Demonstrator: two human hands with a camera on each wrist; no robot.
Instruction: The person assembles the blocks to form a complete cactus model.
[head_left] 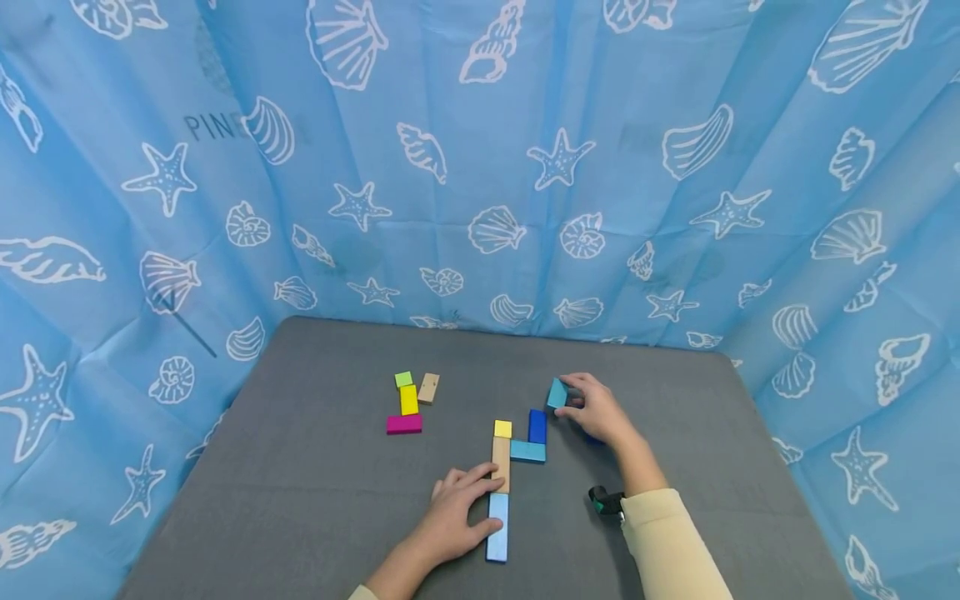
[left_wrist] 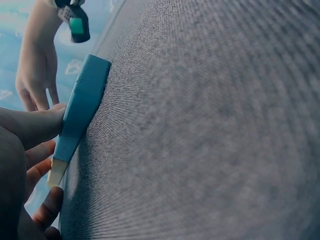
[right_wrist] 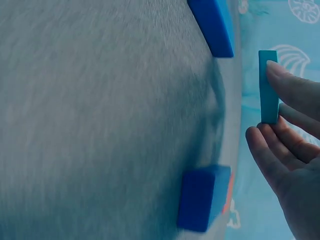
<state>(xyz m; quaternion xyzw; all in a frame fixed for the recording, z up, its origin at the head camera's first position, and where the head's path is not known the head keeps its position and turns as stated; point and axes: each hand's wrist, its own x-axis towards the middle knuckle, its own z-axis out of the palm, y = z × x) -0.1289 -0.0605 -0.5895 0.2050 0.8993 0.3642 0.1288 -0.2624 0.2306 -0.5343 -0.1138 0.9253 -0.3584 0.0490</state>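
My right hand (head_left: 597,410) pinches a teal block (head_left: 557,393) between thumb and fingers, held above the table in the right wrist view. My left hand (head_left: 452,518) rests beside a column of blocks, its fingertips touching the plain wood block (head_left: 501,457) and its thumb the light blue block (head_left: 498,546). A small yellow block (head_left: 502,429) tops that column. Branching off to its right are a blue block (head_left: 529,452) lying crosswise and a dark blue block (head_left: 537,425) behind it. Another dark blue block (right_wrist: 196,201) is mostly hidden under my right hand in the head view.
Left of the column, a green block (head_left: 403,379), a yellow block (head_left: 408,400) and a magenta block (head_left: 404,424) form a group, with a wood block (head_left: 428,388) beside them. A shell-patterned blue curtain (head_left: 480,167) surrounds the grey table (head_left: 300,500).
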